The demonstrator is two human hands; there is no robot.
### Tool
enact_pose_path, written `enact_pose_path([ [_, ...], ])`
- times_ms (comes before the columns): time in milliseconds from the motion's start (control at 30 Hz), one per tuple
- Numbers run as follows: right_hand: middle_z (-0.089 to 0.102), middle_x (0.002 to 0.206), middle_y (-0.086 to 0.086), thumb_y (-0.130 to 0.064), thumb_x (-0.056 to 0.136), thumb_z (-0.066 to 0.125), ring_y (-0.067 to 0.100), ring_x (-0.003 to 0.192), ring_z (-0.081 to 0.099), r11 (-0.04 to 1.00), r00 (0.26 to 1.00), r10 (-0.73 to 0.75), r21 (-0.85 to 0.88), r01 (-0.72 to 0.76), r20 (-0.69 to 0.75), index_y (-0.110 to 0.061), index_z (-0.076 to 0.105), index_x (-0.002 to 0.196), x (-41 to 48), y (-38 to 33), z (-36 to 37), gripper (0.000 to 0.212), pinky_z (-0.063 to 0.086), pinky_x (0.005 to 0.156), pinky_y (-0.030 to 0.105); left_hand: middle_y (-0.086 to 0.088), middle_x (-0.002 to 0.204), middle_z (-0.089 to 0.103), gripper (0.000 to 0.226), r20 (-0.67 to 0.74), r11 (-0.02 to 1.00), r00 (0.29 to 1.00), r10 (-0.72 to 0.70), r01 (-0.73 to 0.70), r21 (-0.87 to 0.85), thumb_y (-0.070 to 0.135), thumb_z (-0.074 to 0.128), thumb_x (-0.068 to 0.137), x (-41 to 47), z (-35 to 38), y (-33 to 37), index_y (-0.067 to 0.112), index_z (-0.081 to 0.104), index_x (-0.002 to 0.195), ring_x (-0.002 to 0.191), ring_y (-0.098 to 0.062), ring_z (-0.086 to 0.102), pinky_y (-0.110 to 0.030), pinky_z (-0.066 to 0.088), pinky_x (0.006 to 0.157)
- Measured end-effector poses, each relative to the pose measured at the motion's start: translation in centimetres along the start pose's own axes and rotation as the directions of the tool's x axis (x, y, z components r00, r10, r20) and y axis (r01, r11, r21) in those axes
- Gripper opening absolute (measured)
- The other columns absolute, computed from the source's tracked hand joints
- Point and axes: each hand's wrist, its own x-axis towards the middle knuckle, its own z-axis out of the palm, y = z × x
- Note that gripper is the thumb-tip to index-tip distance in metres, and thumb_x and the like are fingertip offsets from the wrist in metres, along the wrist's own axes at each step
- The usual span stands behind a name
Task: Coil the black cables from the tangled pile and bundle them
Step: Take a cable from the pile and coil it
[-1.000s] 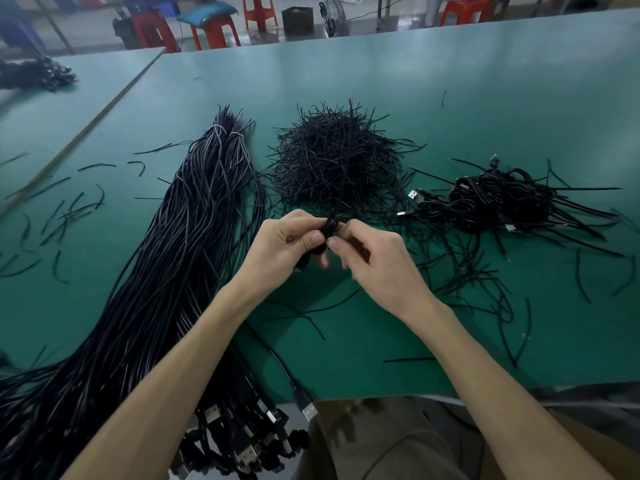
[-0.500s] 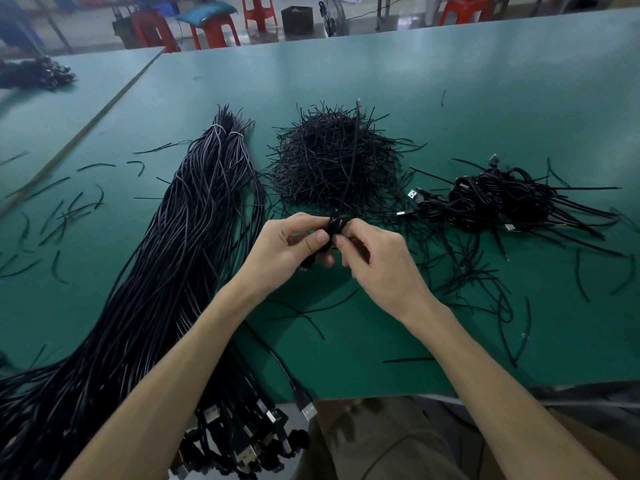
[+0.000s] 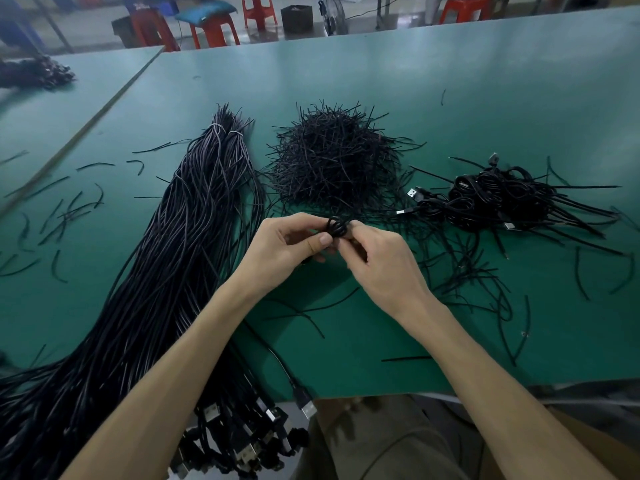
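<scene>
No text, label, brand, number or sign can be read with certainty. Faint white marks are seen on a dark blue object (image 3: 147, 3) just beyond the far edge of the green-covered work table (image 3: 485, 81), but they are too blurred to be made out. A small pale tag is seen on the side of a blue padded cushion (image 3: 204, 11), which is set on a red plastic stool (image 3: 216, 32) beyond the same far edge of the table. Nothing on that tag can be deciphered.
</scene>
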Motion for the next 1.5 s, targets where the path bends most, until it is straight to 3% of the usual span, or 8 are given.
enact_pose_path([
  [233, 0.05, 0.071, -0.017, -0.019, 0.101, 0.058, 0.014, 0.064, 0.049, 1.0, 1.0, -0.023, 0.003, 0.023, -0.018, -0.012, 0.056, 0.083, 0.0, -0.4, 0.1, 0.019, 0.044, 0.06, 0.037, 0.006, 0.076, 0.073, 0.019, -0.008, 0.998, 0.998, -0.056, 0.056, 0.014, -0.009, 0.063, 0.095, 0.0, 0.2, -0.1, 0.008, 0.068, 0.101, 0.068, -0.007, 0.068, -0.02, 0.053, 0.066],
  [433, 0.052, 0.07, -0.008, -0.018, 0.101, 0.059, 0.019, 0.062, 0.048, 0.998, 0.999, -0.05, -0.037, 0.049, -0.016, -0.008, 0.057, 0.085, 0.0, -0.8, 0.2, 0.018, 0.045, 0.059, 0.043, -0.003, 0.068, 0.064, 0.026, -0.039, 0.985, 0.993, -0.108, 0.112, 0.133, -0.006, 0.056, 0.1, 0.2, 0.5, -0.2, 0.017, 0.066, 0.094, 0.059, -0.011, 0.059, -0.023, 0.052, 0.063],
  [567, 0.05, 0.07, -0.008, -0.016, 0.1, 0.059, 0.02, 0.061, 0.048, 0.995, 0.997, -0.073, -0.069, 0.071, -0.029, -0.008, 0.056, 0.084, -0.1, -0.8, 0.1, 0.018, 0.046, 0.059, 0.045, -0.006, 0.063, 0.062, 0.007, -0.034, 0.988, 0.995, -0.092, 0.096, 0.122, 0.008, 0.063, 0.1, 0.1, 0.4, -0.5, 0.007, 0.07, 0.1, 0.052, -0.018, 0.055, -0.027, 0.051, 0.056],
  [667, 0.052, 0.071, -0.007, -0.013, 0.099, 0.059, 0.023, 0.06, 0.049, 0.993, 0.995, -0.09, -0.076, 0.086, -0.05, -0.007, 0.056, 0.084, -0.2, -0.9, -0.1, 0.016, 0.047, 0.058, 0.046, -0.008, 0.076, 0.07, 0.016, -0.01, 0.993, 0.993, -0.12, 0.12, -0.002, 0.015, 0.064, 0.101, 0.2, 0.0, -0.5, 0.01, 0.07, 0.116, 0.053, -0.025, 0.061, -0.027, 0.05, 0.054],
  [833, 0.062, 0.08, -0.005, -0.014, 0.102, 0.058, 0.02, 0.062, 0.051, 0.994, 0.992, -0.097, -0.058, 0.092, -0.085, -0.008, 0.059, 0.087, -0.3, -1.1, -0.3, 0.017, 0.048, 0.059, 0.044, -0.013, 0.093, 0.072, 0.03, 0.14, 0.959, 0.979, -0.151, 0.179, -0.219, 0.022, 0.049, 0.109, 0.2, -1.4, -0.6, 0.018, 0.066, 0.133, 0.068, -0.033, 0.068, -0.033, 0.057, 0.071],
  [1033, 0.066, 0.085, 0.003, -0.015, 0.105, 0.054, 0.025, 0.071, 0.061, 0.983, 0.985, -0.15, -0.119, 0.14, -0.084, -0.005, 0.064, 0.093, -0.2, -1.4, -0.3, 0.019, 0.051, 0.061, 0.046, -0.003, 0.089, 0.068, 0.026, 0.098, 0.974, 0.991, -0.095, 0.112, -0.196, 0.01, 0.055, 0.104, 0.3, -1.1, -0.8, 0.01, 0.062, 0.129, 0.075, -0.017, 0.065, -0.027, 0.056, 0.072],
  [1200, 0.066, 0.086, 0.004, -0.016, 0.105, 0.055, 0.023, 0.07, 0.061, 0.975, 0.981, -0.178, -0.15, 0.165, -0.075, -0.004, 0.066, 0.095, -0.1, -1.5, -0.1, 0.019, 0.052, 0.059, 0.046, -0.007, 0.111, 0.059, 0.057, 0.173, 0.985, 0.984, -0.042, 0.07, -0.16, -0.006, 0.057, 0.1, 0.5, -1.1, -0.5, 0.025, 0.051, 0.148, 0.102, -0.025, 0.058, -0.038, 0.054, 0.091],
  [1500, 0.066, 0.086, 0.003, -0.015, 0.104, 0.055, 0.024, 0.067, 0.059, 0.978, 0.983, -0.159, -0.146, 0.146, -0.088, -0.004, 0.065, 0.095, 0.0, -1.4, -0.1, 0.017, 0.051, 0.058, 0.046, -0.014, 0.118, 0.059, 0.068, 0.048, 0.989, 0.998, -0.029, 0.036, -0.145, -0.003, 0.071, 0.089, 0.3, -1.0, -0.4, 0.027, 0.049, 0.146, 0.091, -0.024, 0.061, -0.042, 0.057, 0.084],
])
